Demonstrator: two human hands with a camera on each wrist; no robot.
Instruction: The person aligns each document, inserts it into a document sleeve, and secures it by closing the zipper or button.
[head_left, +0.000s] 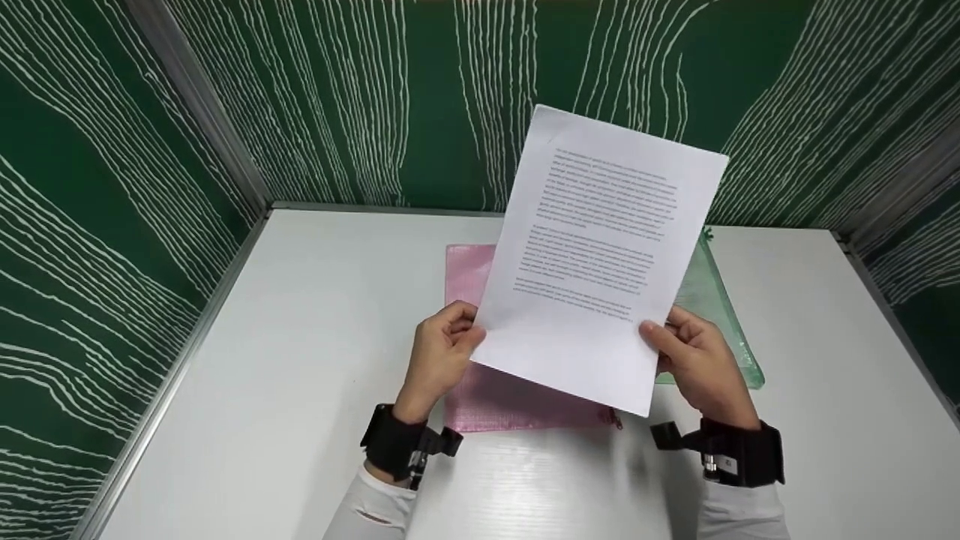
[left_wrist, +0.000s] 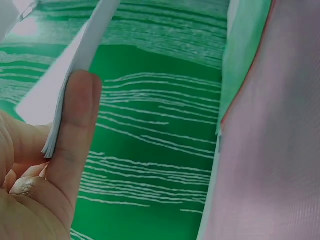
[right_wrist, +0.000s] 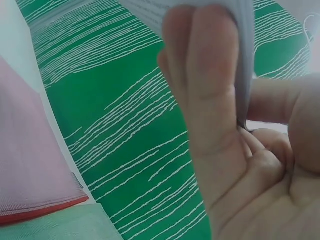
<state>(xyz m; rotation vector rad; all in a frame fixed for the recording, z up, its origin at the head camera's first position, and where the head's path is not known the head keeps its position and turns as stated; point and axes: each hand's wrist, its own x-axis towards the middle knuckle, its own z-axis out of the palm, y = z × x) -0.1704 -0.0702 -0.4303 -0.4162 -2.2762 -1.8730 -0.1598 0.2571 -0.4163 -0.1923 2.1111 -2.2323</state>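
Both hands hold up a thin stack of printed paper (head_left: 592, 247), tilted, with lines of text facing the head camera. My left hand (head_left: 442, 352) pinches its lower left edge between thumb and fingers; in the left wrist view several sheet edges (left_wrist: 55, 135) show in that grip. On the lower right edge, my right hand (head_left: 697, 360) pinches with the thumb in front and the fingers behind. Beneath the paper a pink zip pouch (head_left: 517, 401) lies on the table, partly covered from view. A green zip pouch (head_left: 720, 315) lies to its right, mostly hidden by the paper and right hand.
The white table (head_left: 315, 315) runs back to a green wall (head_left: 435, 97) with wavy white lines. Similar panels stand at left and right. A metal edge strip (head_left: 161, 405) borders the table's left side.
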